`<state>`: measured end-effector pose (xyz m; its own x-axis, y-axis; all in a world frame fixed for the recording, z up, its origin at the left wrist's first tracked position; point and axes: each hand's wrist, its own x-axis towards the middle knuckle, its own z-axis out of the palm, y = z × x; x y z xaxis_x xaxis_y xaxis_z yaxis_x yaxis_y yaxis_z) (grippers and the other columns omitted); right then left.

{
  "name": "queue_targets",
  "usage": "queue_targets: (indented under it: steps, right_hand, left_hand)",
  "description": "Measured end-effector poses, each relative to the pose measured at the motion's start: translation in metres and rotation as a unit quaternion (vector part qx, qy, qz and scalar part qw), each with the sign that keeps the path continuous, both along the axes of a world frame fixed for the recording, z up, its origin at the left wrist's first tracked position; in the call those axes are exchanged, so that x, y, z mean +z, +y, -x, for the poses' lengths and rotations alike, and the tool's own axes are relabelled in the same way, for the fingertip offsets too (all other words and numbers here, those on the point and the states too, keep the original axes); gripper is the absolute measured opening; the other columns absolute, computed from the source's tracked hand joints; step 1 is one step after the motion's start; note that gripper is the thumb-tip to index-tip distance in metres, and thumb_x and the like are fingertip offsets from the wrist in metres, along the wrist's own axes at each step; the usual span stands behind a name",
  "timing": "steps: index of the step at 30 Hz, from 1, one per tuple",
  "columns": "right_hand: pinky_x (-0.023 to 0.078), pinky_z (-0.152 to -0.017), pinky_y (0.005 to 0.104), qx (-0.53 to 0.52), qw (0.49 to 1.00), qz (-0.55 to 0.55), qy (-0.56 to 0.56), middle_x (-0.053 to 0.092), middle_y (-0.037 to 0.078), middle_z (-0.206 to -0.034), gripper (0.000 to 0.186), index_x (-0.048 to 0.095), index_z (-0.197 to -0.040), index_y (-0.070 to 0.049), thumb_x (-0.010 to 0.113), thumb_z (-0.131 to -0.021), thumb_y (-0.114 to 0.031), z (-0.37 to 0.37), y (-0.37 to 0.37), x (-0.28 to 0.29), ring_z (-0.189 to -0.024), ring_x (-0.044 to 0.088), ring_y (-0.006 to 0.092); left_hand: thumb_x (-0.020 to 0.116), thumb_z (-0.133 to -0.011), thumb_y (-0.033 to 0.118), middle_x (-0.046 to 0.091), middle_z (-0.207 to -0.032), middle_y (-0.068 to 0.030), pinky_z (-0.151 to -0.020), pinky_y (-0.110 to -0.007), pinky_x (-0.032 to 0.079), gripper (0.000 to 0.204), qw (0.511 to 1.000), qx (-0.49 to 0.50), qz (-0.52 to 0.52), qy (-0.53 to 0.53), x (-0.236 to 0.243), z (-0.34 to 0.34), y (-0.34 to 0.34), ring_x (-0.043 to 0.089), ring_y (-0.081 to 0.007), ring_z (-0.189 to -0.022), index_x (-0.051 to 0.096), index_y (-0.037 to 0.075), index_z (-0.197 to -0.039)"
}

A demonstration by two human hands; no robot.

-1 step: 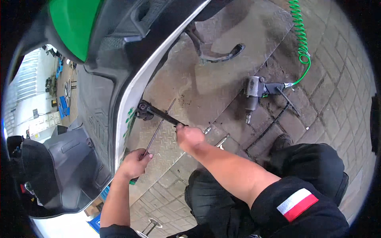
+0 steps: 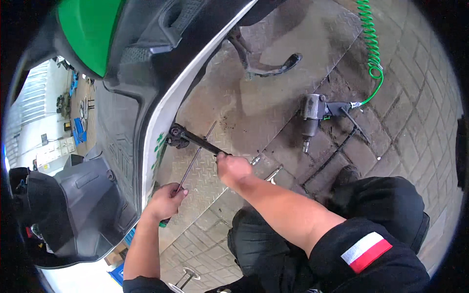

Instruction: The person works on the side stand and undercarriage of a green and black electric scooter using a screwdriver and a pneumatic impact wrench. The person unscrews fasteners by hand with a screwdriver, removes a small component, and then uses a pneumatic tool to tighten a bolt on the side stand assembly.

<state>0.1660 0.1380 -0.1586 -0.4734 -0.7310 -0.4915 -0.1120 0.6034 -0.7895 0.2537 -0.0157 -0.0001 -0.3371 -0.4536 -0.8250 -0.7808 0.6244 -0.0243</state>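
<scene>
A white, black and green scooter (image 2: 168, 105) fills the left side. A dark metal bar that looks like a kickstand (image 2: 200, 141) juts from under its body at a bolted pivot. My right hand (image 2: 233, 169) is closed around the outer end of that bar. My left hand (image 2: 166, 201), nearer to me, grips a long screwdriver (image 2: 194, 160) with a thin steel shaft. The shaft slants up and away, crossing the bar in view; whether the two touch I cannot tell. Most of the screwdriver's handle is hidden by my fingers, with a green end showing below.
An air impact wrench (image 2: 312, 115) lies on the paving at right, its coiled green hose (image 2: 369, 39) running off the far edge. A curved black metal arm (image 2: 273, 70) sticks out farther along the scooter. A shiny metal tool (image 2: 274, 174) lies near my knee, beside the metal floor plate (image 2: 273, 115).
</scene>
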Motion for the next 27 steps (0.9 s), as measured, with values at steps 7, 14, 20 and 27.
queue_targets:
  steps: [7, 14, 20, 27]
  right_hand:
    - [0.052, -0.079, 0.0472, -0.005, 0.999, -0.017, -0.027, 0.068, 0.018, -0.095, 0.042, 0.056, -0.101, 0.001, 0.023, -0.097, -0.024, 0.000, -0.003, -0.013, -0.087, 0.066, 0.0359]
    - [0.053, -0.068, 0.0481, 0.008, 1.000, -0.001, 0.016, 0.067, 0.019, -0.087, 0.025, 0.051, -0.103, 0.001, 0.035, -0.092, -0.015, 0.001, -0.003, -0.010, -0.080, 0.067, 0.0365]
    - [0.054, -0.073, 0.0464, 0.042, 0.999, -0.012, 0.010, 0.067, 0.021, -0.095, 0.029, 0.052, -0.107, 0.004, 0.036, -0.090, -0.013, 0.006, 0.001, 0.001, -0.088, 0.066, 0.0353]
    - [0.053, -0.067, 0.0497, 0.049, 0.997, -0.006, 0.062, 0.067, 0.022, -0.090, 0.025, 0.052, -0.104, 0.001, 0.037, -0.090, -0.013, -0.001, 0.001, -0.012, -0.082, 0.066, 0.0384]
  left_hand:
    - [0.052, -0.094, 0.026, 0.066, -0.089, -0.0177, -0.069, -0.042, 0.050, 0.030, 0.962, -0.236, 0.135, 0.035, 0.009, 0.008, 0.011, 0.064, -0.0345, -0.081, 0.058, 0.010, -0.119]
    - [0.048, -0.093, 0.028, 0.065, -0.088, -0.0207, -0.073, -0.049, 0.048, 0.028, 0.924, -0.265, 0.199, 0.190, -0.047, -0.042, -0.025, 0.063, -0.0395, -0.085, 0.059, 0.011, -0.113]
    - [0.058, -0.091, 0.028, 0.059, -0.066, -0.0124, -0.059, -0.037, 0.048, 0.024, 0.979, -0.142, 0.097, 0.107, -0.086, -0.049, -0.048, 0.058, -0.0258, -0.059, 0.062, 0.005, -0.089]
    - [0.052, -0.097, 0.030, 0.049, -0.061, -0.0003, -0.048, -0.028, 0.040, 0.032, 0.974, 0.171, -0.131, 0.073, -0.066, -0.040, -0.043, 0.046, -0.0104, -0.052, 0.058, 0.002, -0.082]
